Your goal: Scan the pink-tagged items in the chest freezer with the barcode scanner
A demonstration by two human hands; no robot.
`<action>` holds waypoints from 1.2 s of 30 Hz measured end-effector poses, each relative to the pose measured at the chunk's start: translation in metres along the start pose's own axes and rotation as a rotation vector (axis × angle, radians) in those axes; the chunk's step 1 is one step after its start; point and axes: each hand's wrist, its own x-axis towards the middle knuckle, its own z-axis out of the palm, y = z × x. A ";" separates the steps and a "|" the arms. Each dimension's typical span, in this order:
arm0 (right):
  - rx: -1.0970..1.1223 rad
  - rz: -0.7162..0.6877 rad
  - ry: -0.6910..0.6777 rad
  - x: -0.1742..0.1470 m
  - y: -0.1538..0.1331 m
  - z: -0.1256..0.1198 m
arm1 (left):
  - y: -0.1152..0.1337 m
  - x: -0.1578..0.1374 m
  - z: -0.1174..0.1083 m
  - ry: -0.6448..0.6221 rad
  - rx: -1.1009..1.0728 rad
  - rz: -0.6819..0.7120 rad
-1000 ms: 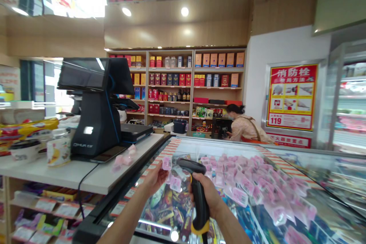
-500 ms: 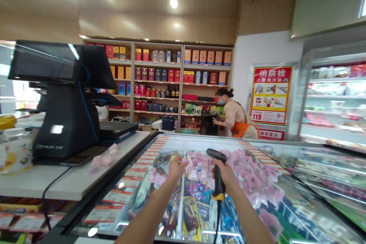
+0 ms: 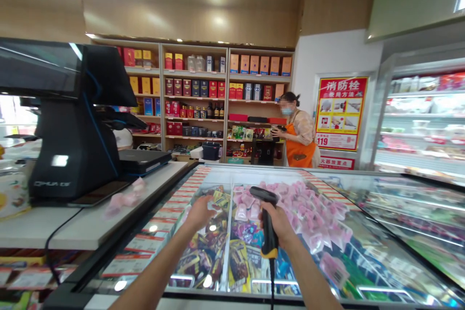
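Note:
In my right hand is a black and yellow barcode scanner, its head tilted up to the left and its cord hanging down. My left hand is over the left part of the glass-topped freezer, fingers pinched on a small clear pack, partly hidden and hard to make out. A spread of small pink packs lies on the glass around and beyond the scanner. A single pink pack rests apart, nearer me. Through the glass show wrapped ice creams.
On the left counter stand a black checkout terminal and a few pink packs. A co-worker in an orange apron stands beyond the freezer by shelves of boxes. A lit display fridge is at right.
My left hand has moved left, away from the pink packs by the scanner. My right hand and the scanner have shifted slightly left in view. The co-worker has straightened up.

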 end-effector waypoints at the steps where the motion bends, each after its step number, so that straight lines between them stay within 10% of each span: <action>1: -0.009 0.003 -0.033 -0.002 0.001 0.008 | -0.011 -0.006 -0.013 -0.027 0.046 0.013; 23: -0.055 0.039 -0.211 -0.028 0.015 0.053 | -0.046 -0.027 -0.016 -0.139 -0.021 -0.188; 36: -0.039 0.095 -0.335 -0.038 0.016 0.066 | -0.038 0.019 -0.030 -0.073 -0.147 -0.298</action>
